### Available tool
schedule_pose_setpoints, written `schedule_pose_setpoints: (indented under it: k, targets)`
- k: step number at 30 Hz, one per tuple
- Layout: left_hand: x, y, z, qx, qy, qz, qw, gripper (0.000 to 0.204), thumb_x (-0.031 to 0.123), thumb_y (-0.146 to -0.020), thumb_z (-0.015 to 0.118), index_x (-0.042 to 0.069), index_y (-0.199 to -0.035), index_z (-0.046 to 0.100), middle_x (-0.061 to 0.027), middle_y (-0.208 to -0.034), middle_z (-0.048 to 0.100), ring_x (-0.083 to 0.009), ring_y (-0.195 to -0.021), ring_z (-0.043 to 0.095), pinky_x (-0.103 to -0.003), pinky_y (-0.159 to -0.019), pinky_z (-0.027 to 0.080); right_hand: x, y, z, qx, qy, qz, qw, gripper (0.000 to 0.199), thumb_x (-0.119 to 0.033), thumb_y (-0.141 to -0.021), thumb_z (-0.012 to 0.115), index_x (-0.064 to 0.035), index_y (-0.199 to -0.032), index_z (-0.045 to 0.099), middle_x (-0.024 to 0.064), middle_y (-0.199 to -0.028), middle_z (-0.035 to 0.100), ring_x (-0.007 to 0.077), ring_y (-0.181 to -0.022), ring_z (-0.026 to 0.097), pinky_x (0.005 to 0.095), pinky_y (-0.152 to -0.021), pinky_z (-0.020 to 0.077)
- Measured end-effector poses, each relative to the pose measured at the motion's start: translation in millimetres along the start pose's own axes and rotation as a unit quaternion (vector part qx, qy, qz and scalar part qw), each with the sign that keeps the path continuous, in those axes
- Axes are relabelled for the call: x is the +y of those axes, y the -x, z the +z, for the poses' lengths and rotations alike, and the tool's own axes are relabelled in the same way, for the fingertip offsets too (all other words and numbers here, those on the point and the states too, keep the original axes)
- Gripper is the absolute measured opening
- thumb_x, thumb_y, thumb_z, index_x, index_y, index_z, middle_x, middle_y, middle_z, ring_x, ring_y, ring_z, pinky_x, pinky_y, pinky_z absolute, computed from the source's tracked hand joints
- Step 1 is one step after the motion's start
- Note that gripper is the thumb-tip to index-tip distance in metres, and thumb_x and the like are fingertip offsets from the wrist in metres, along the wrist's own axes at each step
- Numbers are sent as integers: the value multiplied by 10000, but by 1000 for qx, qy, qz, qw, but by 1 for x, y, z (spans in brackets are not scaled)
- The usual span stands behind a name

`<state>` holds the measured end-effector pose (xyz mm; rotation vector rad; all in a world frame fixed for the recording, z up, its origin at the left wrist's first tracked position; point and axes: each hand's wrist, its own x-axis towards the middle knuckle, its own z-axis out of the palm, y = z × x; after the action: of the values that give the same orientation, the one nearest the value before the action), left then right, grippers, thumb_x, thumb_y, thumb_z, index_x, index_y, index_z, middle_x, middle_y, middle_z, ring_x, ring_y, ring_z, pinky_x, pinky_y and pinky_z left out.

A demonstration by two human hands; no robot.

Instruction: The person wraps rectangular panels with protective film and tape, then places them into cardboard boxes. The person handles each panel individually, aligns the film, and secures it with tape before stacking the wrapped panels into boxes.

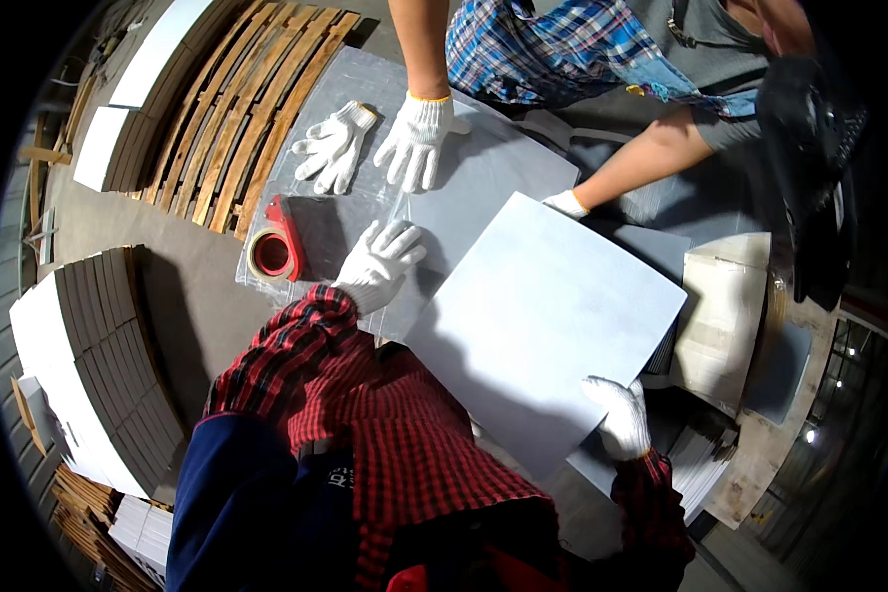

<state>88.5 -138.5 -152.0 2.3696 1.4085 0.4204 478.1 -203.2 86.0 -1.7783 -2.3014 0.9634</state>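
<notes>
A pale square panel [548,316] is tilted over the grey table surface [523,163]. My right hand [622,416], in a white knit glove, grips its near right edge, thumb on top and other fingers hidden below. My left hand [380,261], gloved too, lies on the grey surface with its fingers spread, left of the panel. Close by is a red tape dispenser [278,242] with a roll of tape. Across from me, a co-worker's gloved hand [416,146] rests on the surface, while that person's other hand [568,204] is at the panel's far edge.
An unworn pair of white gloves [335,146] lies beyond the dispenser. Wooden pallets [252,109] and stacks of white panels [94,365] stand on the left. At right are a cream cardboard piece [725,316] and a stack of sheets [696,464].
</notes>
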Motion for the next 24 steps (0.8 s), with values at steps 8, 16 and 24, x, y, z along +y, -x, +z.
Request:
schedule_pose_setpoints:
  k: [8,16,24]
  targets:
    - [-13,23,4,66,-48,-33,996,361,174,-785,660,160,-1145,654,-62,-1317,555,-294,-1267,500,-511,-1074,397,-11,-91,9,44,-422,259,868,218,-67,-781,699,-29,-993,736,100,-996,714,250,-1008,643,375,-922,494]
    - [-9,35,10,36,3,-108,993,464,118,-810,642,159,-1271,607,-66,-1397,532,-278,-1313,492,-497,-1094,389,12,-151,11,30,-459,236,856,252,-79,-778,704,62,-986,689,104,-966,705,193,-897,668,319,-856,509]
    - [-33,36,6,60,185,-84,977,403,-49,-758,585,83,-1130,664,-159,-1333,604,-338,-1197,595,-444,-997,488,41,-189,21,-16,-462,203,863,315,-130,-783,718,61,-1034,700,108,-1002,718,185,-916,671,324,-870,507]
